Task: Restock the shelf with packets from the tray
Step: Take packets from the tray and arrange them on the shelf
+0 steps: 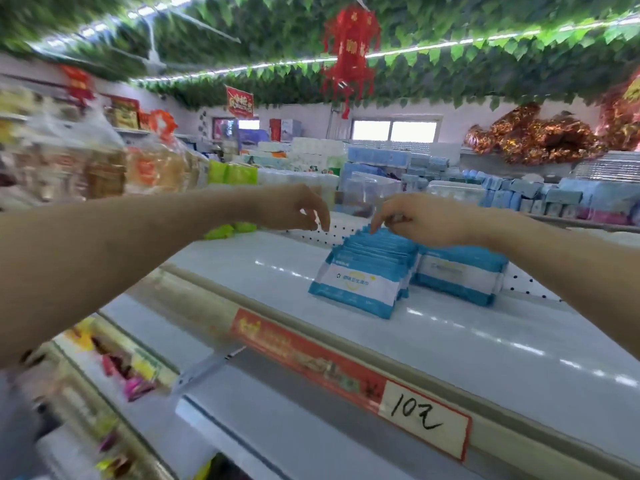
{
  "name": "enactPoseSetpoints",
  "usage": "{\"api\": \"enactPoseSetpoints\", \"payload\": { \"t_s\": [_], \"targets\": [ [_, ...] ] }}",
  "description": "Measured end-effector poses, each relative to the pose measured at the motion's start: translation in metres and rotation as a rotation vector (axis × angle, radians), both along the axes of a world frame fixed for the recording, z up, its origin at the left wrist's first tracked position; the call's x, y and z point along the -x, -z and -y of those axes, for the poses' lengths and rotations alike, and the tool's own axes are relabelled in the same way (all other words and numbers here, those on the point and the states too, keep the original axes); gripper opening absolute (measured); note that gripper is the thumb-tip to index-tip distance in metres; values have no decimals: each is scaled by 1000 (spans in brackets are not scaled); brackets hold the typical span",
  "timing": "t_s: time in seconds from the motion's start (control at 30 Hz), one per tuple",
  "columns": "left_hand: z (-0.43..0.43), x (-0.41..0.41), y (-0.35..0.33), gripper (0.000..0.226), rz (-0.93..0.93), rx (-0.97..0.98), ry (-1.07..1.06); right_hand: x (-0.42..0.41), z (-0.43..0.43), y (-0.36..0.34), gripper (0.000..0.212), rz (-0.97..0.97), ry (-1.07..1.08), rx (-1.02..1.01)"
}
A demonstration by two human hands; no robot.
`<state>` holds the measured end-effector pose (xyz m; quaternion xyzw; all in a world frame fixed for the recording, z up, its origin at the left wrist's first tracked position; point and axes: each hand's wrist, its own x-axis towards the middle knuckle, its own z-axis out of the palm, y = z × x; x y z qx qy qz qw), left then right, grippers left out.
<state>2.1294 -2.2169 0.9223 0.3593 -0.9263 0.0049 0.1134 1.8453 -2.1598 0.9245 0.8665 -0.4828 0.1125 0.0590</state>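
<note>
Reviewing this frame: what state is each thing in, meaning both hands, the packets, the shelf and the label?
Left hand: loosely curled, holds nothing, above the shelf.
Right hand: fingers touch the top of the front packet row; grip unclear.
Front packet row: standing on edge, leaning back.
Rear packet row: standing likewise, behind and to the right.
Shelf: carries both rows.
Price label: fixed on the shelf rail, handwritten.

Shelf [242, 271]: the bare white surface lies open left of the leaning row of packets [363, 282], from the front rail [311, 344] back to the perforated back panel [311, 233]. The row and a second stack [457, 275] just beside it on the right block the centre-right. Green packets [235, 230] occupy the far-left rear. The space above the shelf is open.
</note>
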Motion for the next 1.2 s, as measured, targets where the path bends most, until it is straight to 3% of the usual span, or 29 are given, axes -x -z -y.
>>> {"api": "enactPoseSetpoints", "payload": {
  "t_s": [0.3, 0.53, 0.8, 0.97, 1.2],
  "targets": [
    [-93, -214, 31, 23, -68, -43, -495, -222, 32, 22, 31, -56, -419, -3],
    [-181, -327, 89, 25, -42, -152, -826, -359, 15, 83, 33, -126, -670, 0],
    [-278, -391, 230, 33, -9, -376, -1050, -439, -19, 233, 28, -284, -833, -271],
    [-322, -394, 319, 30, -9, -536, -1105, -466, -40, 330, 36, -365, -845, -501],
    [-356, -394, 368, 31, -64, -589, -1126, -489, -60, 426, 38, -479, -904, -684]
  ]
}}
